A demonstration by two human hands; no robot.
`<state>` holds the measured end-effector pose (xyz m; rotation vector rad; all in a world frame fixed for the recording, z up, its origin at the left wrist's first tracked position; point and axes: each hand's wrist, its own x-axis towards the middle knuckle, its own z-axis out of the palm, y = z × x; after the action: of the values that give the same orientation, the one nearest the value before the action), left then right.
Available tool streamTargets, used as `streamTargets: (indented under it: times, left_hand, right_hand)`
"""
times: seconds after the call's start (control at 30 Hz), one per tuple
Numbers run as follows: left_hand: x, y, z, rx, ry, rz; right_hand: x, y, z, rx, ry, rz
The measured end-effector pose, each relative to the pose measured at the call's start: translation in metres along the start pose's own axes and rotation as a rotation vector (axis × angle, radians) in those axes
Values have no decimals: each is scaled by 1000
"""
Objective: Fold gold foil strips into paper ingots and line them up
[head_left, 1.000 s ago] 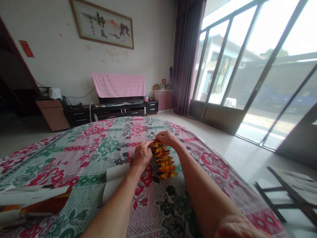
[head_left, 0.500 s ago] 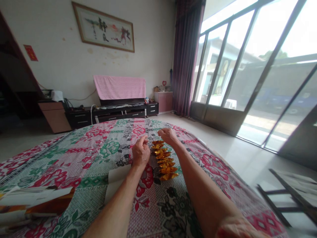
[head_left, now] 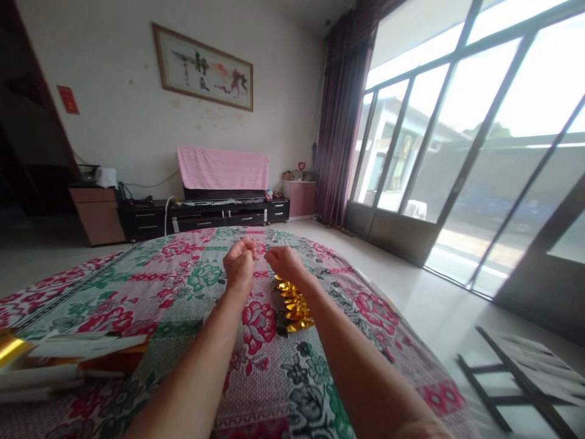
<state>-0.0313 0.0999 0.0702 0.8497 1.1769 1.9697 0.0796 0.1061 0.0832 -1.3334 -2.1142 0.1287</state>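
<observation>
A row of several shiny gold folded-foil pieces (head_left: 295, 305) lies on the flowered tablecloth (head_left: 183, 305), partly hidden behind my right forearm. My right hand (head_left: 285, 263) is just beyond the far end of this row, its fingers curled closed. To its left my left hand (head_left: 240, 259) is raised over the cloth, also with curled fingers. A small gap separates the two hands. Whatever either hand may hold is hidden or too small to make out. A pale sheet (head_left: 239, 338) shows beside my left forearm, which covers most of it.
A loose stack of white and gold paper sheets (head_left: 86, 356) lies at the table's left. To the right, on the floor, stands a dark-framed stool or rack (head_left: 498, 366). Beyond the table are a low black cabinet (head_left: 205, 214) and a pink cloth (head_left: 223, 167).
Both hands have moved left, away from the gold row, and are closer together. My right forearm now covers part of that row. The camera view has shifted slightly.
</observation>
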Motion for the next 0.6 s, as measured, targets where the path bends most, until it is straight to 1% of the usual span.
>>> streamTargets:
  times: [0.1, 0.17, 0.23, 0.33, 0.4, 0.47, 0.53, 0.6]
  left_hand:
    - [4, 20, -12, -38, 39, -6]
    - [7, 27, -27, -14, 45, -4]
    - [7, 28, -48, 86, 68, -7]
    - [-4, 23, -84, 401, 53, 9]
    - [-18, 19, -105, 687, -20, 92]
    - [-35, 16, -119, 916, -93, 245]
    - [-52, 16, -129, 1052, -151, 367]
    - [-64, 16, -135, 1125, -196, 444]
  right_hand:
    - [-14, -27, 5, -32, -23, -50]
    - [-25, -44, 11, -45, -75, -64]
    - [-36, -58, 18, -36, -138, -53]
    - [-51, -71, 28, -33, -217, 89]
    - [-59, -75, 34, -29, -224, 138]
    - [-66, -77, 39, -28, -213, 195]
    - [-72, -78, 43, -22, -207, 241]
    - [-77, -78, 46, -11, -206, 263]
